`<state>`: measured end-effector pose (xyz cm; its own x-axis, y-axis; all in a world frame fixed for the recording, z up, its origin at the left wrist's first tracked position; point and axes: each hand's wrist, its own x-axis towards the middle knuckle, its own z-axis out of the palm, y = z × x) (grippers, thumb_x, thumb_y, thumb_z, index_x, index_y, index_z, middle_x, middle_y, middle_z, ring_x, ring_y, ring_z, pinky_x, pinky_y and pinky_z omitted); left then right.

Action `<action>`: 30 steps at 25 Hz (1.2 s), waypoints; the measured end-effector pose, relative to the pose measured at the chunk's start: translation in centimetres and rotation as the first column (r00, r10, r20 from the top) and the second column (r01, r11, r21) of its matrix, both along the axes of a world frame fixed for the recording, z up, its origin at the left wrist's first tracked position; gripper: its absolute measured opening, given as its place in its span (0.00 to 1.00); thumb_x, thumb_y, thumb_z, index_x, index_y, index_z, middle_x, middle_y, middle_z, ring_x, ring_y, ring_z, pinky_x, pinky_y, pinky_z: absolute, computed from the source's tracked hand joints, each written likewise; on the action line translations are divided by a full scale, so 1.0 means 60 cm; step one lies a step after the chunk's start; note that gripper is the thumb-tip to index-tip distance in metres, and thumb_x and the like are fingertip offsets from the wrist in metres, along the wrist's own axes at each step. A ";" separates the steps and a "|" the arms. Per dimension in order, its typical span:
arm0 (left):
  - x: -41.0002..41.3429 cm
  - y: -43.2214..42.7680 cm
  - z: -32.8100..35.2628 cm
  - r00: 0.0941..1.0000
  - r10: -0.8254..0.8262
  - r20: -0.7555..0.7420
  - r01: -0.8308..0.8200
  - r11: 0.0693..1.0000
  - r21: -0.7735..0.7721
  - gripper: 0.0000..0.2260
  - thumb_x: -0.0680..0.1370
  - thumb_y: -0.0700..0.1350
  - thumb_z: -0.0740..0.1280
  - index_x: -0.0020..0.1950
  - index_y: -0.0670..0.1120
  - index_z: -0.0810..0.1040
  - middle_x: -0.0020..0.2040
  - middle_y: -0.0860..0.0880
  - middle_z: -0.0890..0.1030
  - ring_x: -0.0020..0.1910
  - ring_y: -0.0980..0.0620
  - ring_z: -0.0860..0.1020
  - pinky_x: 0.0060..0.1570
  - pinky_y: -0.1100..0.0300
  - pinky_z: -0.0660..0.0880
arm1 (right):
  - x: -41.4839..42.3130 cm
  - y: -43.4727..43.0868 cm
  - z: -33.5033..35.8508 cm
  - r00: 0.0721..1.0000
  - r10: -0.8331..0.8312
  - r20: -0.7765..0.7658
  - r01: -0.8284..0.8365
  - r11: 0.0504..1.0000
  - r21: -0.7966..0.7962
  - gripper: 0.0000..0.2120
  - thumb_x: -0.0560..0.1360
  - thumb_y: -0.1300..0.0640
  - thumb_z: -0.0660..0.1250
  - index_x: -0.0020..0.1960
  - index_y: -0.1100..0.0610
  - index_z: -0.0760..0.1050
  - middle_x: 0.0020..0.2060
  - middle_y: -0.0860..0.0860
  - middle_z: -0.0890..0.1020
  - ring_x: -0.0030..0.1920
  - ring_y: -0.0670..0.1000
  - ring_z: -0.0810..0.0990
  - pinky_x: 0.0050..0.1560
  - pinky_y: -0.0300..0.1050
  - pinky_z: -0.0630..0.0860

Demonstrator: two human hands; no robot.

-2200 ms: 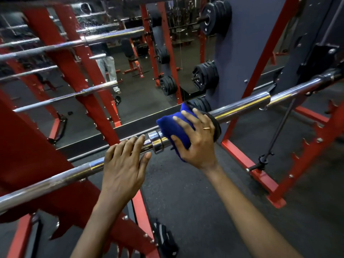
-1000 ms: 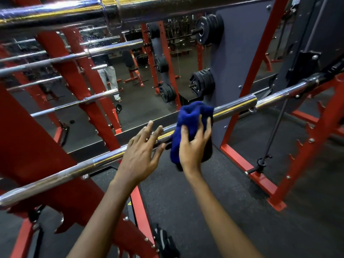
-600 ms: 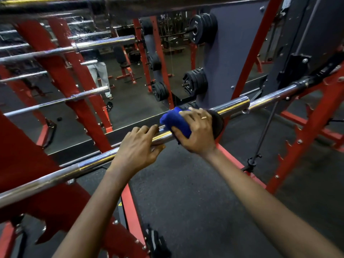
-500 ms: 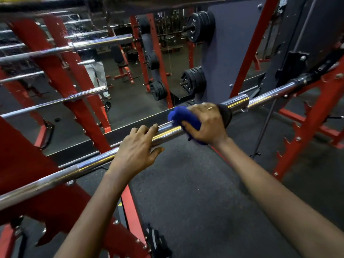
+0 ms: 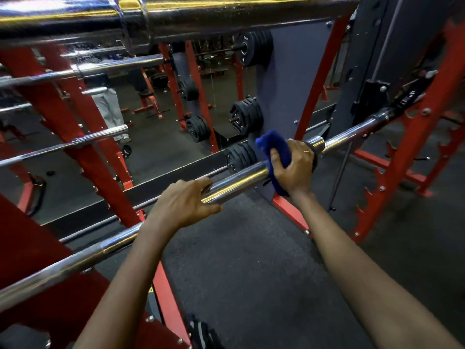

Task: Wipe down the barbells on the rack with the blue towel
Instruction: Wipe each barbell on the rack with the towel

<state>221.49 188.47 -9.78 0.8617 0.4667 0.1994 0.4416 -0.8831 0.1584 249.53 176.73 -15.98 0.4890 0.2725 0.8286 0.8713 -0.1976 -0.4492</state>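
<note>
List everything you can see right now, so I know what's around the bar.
barbell: one, chrome, crossing lower left to upper right on the rack
upper barbell: one, chrome, across the top edge, near the camera
other bars: several, chrome, left background
blue towel: one, blue, wrapped on the barbell
rack: red uprights, left and right
weight plates: several stacks, black, centre background
floor: dark, below
left hand: one, gripping the barbell
right hand: one, gripping the blue towel, ring on a finger
</note>
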 end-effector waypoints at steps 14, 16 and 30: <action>0.004 0.010 -0.013 0.998 0.003 0.070 0.004 0.995 -0.097 0.22 0.71 0.69 0.69 0.57 0.57 0.78 0.39 0.57 0.81 0.36 0.57 0.80 0.39 0.53 0.79 | -0.087 0.030 -0.050 1.000 -0.004 -0.010 0.005 0.999 0.036 0.24 0.79 0.43 0.63 0.65 0.60 0.78 0.62 0.55 0.81 0.68 0.57 0.75 0.73 0.56 0.66; 0.005 0.011 -0.020 0.998 0.023 0.058 -0.020 0.998 -0.058 0.25 0.69 0.73 0.64 0.55 0.57 0.77 0.39 0.57 0.79 0.37 0.55 0.79 0.39 0.53 0.78 | -0.095 0.017 -0.063 0.987 0.116 0.111 -0.115 0.993 -0.013 0.26 0.81 0.42 0.61 0.69 0.61 0.76 0.66 0.55 0.79 0.72 0.57 0.73 0.75 0.57 0.64; 0.004 -0.034 -0.021 0.955 0.117 0.271 -0.105 0.993 -0.059 0.22 0.84 0.64 0.46 0.63 0.56 0.74 0.55 0.55 0.74 0.52 0.51 0.78 0.48 0.54 0.71 | -0.169 0.075 -0.028 -0.232 0.871 -0.434 0.342 0.490 0.802 0.22 0.84 0.45 0.50 0.51 0.56 0.78 0.44 0.55 0.83 0.45 0.54 0.83 0.47 0.43 0.80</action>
<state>221.71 186.41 -11.03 0.7193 0.5695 0.3978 0.4705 -0.8207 0.3242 239.42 181.25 -17.68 0.7342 0.5906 -0.3348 -0.6788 0.6449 -0.3511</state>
